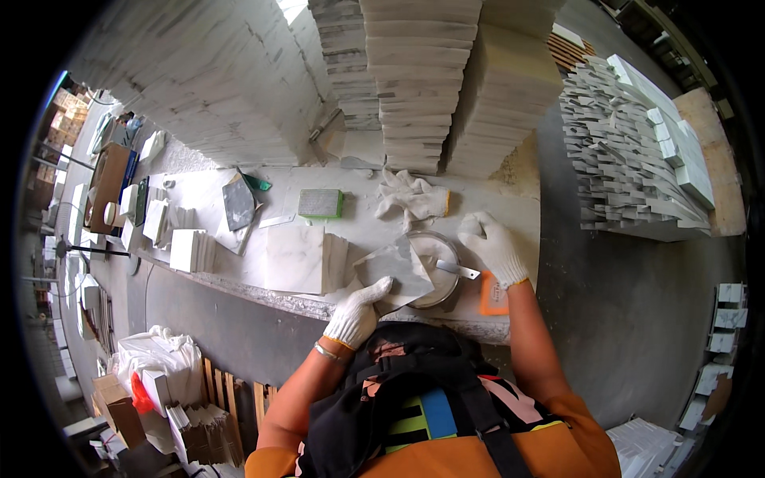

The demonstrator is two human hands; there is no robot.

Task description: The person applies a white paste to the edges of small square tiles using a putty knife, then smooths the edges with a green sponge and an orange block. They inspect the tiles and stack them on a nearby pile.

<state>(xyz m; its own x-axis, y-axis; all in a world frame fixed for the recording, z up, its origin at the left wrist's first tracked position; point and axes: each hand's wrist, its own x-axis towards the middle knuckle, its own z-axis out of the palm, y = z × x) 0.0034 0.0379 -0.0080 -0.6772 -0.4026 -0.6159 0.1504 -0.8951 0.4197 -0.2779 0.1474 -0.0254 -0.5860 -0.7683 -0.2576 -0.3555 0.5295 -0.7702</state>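
Gloved left hand [358, 312] clamped on grey tile [392, 272] overlapping round tub [443, 279]; gloved right hand [493, 245] closed around scraper [457, 270] over the tub's rim; spare gloves [412, 198] beyond the tub.

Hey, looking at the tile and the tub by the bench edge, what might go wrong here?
The grey tile, gripped only at its near corner by the left hand, could tip or slip. The round tub sits near the bench edge; the right hand working the scraper might nudge it off.
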